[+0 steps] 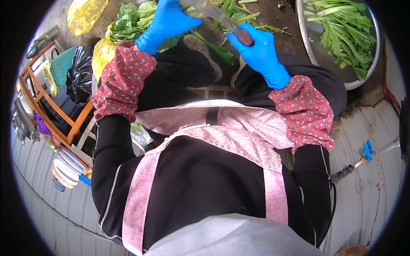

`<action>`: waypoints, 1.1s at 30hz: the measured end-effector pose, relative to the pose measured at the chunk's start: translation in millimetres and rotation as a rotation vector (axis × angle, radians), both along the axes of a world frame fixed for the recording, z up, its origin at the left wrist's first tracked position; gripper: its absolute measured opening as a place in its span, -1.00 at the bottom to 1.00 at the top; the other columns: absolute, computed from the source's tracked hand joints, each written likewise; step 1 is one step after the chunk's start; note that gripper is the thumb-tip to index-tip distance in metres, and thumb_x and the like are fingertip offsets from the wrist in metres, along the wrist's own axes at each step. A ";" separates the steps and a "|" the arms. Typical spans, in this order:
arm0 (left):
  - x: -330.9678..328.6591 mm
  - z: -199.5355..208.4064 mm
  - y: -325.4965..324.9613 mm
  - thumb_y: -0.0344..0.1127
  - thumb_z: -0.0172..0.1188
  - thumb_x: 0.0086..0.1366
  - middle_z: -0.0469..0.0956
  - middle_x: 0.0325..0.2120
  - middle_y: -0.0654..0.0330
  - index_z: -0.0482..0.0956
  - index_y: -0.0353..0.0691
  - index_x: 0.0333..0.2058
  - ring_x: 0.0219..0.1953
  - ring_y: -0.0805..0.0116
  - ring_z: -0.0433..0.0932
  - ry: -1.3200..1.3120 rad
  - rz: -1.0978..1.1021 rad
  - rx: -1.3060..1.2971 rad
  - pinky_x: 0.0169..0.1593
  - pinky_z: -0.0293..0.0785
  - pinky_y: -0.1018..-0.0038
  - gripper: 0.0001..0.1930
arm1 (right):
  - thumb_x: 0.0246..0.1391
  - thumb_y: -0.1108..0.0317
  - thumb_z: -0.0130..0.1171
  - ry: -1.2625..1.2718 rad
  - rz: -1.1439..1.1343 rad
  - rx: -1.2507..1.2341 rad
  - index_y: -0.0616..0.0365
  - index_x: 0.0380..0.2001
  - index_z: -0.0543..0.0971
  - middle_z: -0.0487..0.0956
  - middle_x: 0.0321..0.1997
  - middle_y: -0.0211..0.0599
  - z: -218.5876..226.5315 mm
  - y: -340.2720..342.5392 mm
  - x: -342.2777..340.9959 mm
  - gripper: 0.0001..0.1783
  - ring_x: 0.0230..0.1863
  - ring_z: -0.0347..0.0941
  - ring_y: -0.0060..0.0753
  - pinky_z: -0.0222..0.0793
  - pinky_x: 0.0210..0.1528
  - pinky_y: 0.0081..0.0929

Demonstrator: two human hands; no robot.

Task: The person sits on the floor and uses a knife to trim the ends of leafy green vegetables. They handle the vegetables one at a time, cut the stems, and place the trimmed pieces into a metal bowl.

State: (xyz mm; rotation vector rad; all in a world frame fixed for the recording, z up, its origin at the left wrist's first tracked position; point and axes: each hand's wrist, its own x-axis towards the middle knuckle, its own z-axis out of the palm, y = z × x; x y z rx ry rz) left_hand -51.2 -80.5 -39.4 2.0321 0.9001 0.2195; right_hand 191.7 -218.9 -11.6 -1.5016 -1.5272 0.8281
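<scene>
My right hand (260, 53), in a blue glove, is wrapped round the reddish-brown handle of a knife (243, 37). The knife's wide pale blade (213, 13) slants up and left, past the top edge of the picture. Across from it, my left hand (168, 23), gloved in blue too, closes over a bunch of leafy greens (145, 15), its thumb pointing toward the blade. Leaves show on the left of that hand and stalks on its right; its fingertips are cut off by the picture's edge. Loose leaves and stalks (218, 49) lie below the blade, near my shoes.
A metal basin (308, 38) at the far right holds long green stalks with leaves. Yellow plastic bags (85, 15) and a black bag (80, 74) are on the left, beside an orange-brown frame (77, 123). A pole (350, 168) lies at the right.
</scene>
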 end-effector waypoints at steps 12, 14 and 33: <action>3.0 -4.2 0.3 -0.33 0.24 0.29 0.50 0.16 0.01 0.44 -0.28 0.20 0.22 0.21 0.47 0.010 0.033 -0.023 0.33 0.34 0.28 -0.50 | 0.12 0.22 0.44 -0.134 0.027 0.003 0.10 -0.36 0.53 0.54 -0.50 -0.02 -7.4 -2.3 1.7 -0.72 -0.47 0.51 0.17 0.43 -0.46 -0.21; 6.7 -3.9 0.2 -0.33 0.24 0.28 0.52 0.15 0.01 0.47 -0.29 0.18 0.21 0.21 0.48 0.017 0.042 -0.026 0.32 0.35 0.28 -0.51 | 0.13 0.21 0.43 -0.162 0.028 -0.024 0.10 -0.36 0.52 0.54 -0.50 -0.01 -10.4 -4.9 1.3 -0.71 -0.46 0.52 0.19 0.42 -0.46 -0.17; 5.9 92.6 20.2 -0.39 0.46 -0.14 0.68 -0.17 0.11 0.67 -0.27 -0.12 -0.09 0.16 0.64 -0.265 -0.049 0.080 0.07 0.54 0.30 -0.51 | 0.04 -0.05 0.32 -0.109 -0.068 -0.636 0.21 -0.28 0.69 0.68 -0.34 0.08 -55.7 8.6 15.0 -0.52 -0.26 0.64 0.15 0.52 -0.19 -0.06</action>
